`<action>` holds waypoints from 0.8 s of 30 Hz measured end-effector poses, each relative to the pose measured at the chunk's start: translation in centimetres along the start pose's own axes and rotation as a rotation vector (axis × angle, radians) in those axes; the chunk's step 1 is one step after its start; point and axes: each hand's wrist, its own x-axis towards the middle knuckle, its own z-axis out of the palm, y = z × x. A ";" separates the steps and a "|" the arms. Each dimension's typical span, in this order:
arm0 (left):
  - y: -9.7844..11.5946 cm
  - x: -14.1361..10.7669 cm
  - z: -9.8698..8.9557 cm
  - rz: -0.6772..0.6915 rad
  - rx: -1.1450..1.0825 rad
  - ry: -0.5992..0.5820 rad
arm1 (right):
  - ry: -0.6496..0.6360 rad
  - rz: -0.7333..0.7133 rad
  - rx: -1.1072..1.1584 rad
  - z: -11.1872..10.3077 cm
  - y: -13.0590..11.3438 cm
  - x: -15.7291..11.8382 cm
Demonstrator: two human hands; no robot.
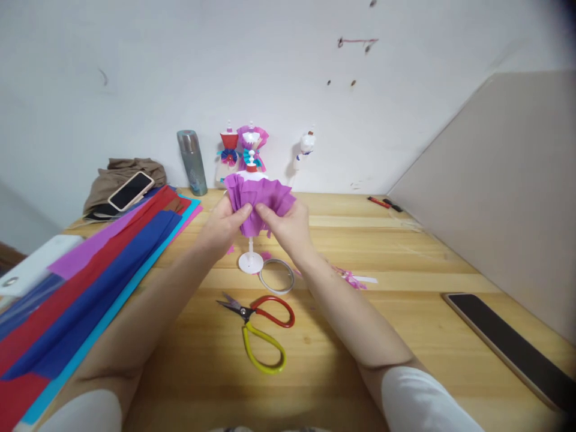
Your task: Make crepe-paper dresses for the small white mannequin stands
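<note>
A small white dress-form stand [251, 263] stands upright in front of me, with a red band near its neck. Gathered purple crepe paper [258, 195] wraps around the front of its body. My left hand [226, 221] pinches the paper's left side, thumb on the front. From the right, my right hand [290, 225] pinches the same paper, its thumb close to the other thumb. The fingers behind the paper are hidden. Below the stand's base lie a roll of tape [277, 290] and scissors [244, 313] with one red and one yellow handle, blades partly apart.
Coloured crepe paper sheets [96, 309] cover the left side, near a phone [131, 191] on brown cloth [135, 168]. A flask [192, 162] and decorated dress forms [229, 144] stand along the wall. Purple scraps [353, 278] and a dark tablet-like slab [508, 342] lie right.
</note>
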 end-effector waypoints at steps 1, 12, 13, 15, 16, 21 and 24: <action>0.0 0.0 0.0 -0.008 0.010 0.014 | 0.002 0.014 -0.016 0.0 0.1 0.0; -0.6 0.2 -0.4 0.000 0.027 0.105 | 0.015 -0.045 -0.035 0.2 0.0 -0.3; -0.6 0.3 -0.4 -0.002 0.027 0.105 | 0.010 -0.023 -0.038 0.2 0.1 -0.3; -0.7 0.4 -0.3 -0.005 0.037 0.110 | 0.006 -0.001 -0.041 0.2 0.2 -0.2; -0.8 0.4 -0.4 -0.005 0.046 0.116 | 0.008 0.000 -0.041 0.2 0.3 -0.2; -1.0 0.6 -0.6 0.006 0.079 0.155 | -0.041 -0.002 -0.022 0.1 0.6 0.2; -0.6 0.5 -0.3 -0.015 0.078 0.149 | -0.081 0.005 -0.028 0.2 1.0 0.5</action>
